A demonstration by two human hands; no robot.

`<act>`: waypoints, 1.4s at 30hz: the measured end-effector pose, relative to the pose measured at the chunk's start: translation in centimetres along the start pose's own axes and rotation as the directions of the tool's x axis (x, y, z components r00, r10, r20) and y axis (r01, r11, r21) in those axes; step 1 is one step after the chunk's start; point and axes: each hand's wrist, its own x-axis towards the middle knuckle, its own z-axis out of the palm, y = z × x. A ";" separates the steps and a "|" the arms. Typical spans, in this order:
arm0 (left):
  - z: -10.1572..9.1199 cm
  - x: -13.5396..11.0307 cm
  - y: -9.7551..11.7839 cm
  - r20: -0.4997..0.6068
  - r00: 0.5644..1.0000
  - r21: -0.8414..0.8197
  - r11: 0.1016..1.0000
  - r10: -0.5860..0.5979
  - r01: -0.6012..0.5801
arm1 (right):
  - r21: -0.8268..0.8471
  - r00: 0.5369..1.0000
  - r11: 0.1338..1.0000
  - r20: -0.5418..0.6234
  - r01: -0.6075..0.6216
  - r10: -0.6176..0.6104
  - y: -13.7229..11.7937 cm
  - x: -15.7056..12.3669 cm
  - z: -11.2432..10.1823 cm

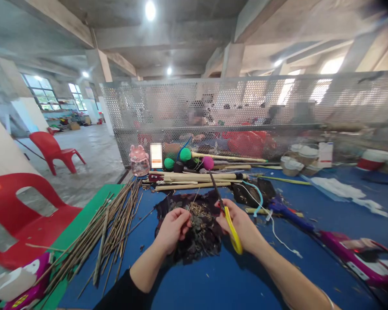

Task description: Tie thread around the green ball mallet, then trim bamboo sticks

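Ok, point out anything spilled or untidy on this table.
Loose brown scraps lie strewn over the ragged-edged dark sheet, and crumbs dot the blue tabletop. At left, the thin sticks splay and cross rather than lying parallel. Nothing looks clearly broken.

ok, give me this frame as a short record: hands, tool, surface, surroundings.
Left hand: fingers drawn together over a dark sheet; any held piece too small to tell
Right hand: holding scissors
Tool: yellow-handled scissors, tip pointing away from the person
On sheet: small brown scraps
Surface: blue tabletop
Table left: loose thin sticks
Beyond sheet: pale rods, green ball, magenta ball
Backdrop: perforated screen
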 end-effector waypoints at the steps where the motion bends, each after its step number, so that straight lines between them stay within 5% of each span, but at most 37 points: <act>1: -0.1 0.0 0.1 -0.028 0.999 -0.011 1.000 0.026 -0.026 | -0.012 0.999 0.999 0.033 0.031 -0.031 -0.2 0.3 0.2; 6: -0.4 -0.3 0.7 -0.100 0.989 -0.050 0.993 0.106 -0.112 | -0.191 0.970 0.982 0.239 0.002 0.045 0.3 -0.6 0.1; 10: -0.2 -0.5 0.9 -0.051 0.995 -0.037 0.995 0.086 -0.088 | -0.360 0.997 0.932 0.078 0.033 -0.005 0.2 -1.3 -0.7; 13: -0.4 -0.1 0.4 -0.141 0.988 0.045 0.998 0.056 -0.050 | -0.668 0.986 0.744 -0.116 0.010 -0.117 0.0 -0.4 -0.5; 16: -1.0 0.6 -0.4 -0.247 0.969 0.196 0.979 -0.002 0.052 | -0.862 0.979 0.504 -0.145 -0.056 -0.140 0.6 0.8 0.9; 21: -2.0 1.6 -1.6 -0.281 0.952 0.285 0.937 -0.120 0.202 | -0.921 0.994 0.385 -0.090 -0.058 -0.065 3.3 1.1 0.6; 24: -2.4 1.9 -1.9 -0.280 0.952 0.281 0.937 -0.128 0.209 | -0.901 0.987 0.411 -0.157 -0.137 -0.015 4.5 -0.1 -2.5; 29: -2.1 1.7 -1.6 -0.293 0.952 0.281 0.944 -0.090 0.176 | -0.778 0.990 0.616 -0.142 -0.127 0.025 3.4 -3.0 -6.0; 32: -1.5 0.9 -0.9 -0.204 0.978 0.247 0.964 -0.044 0.095 | -0.662 0.995 0.748 0.097 0.051 0.018 1.1 -4.4 -5.2; 35: -0.7 -0.1 -0.3 -0.001 1.000 0.163 0.987 -0.009 0.009 | -0.585 0.936 0.794 0.346 0.162 0.064 -0.8 -4.6 -3.3; 42: 0.0 -0.9 -0.2 0.153 0.986 0.194 0.981 -0.060 0.030 | -0.591 0.921 0.791 0.377 0.155 0.101 -0.3 -2.1 0.0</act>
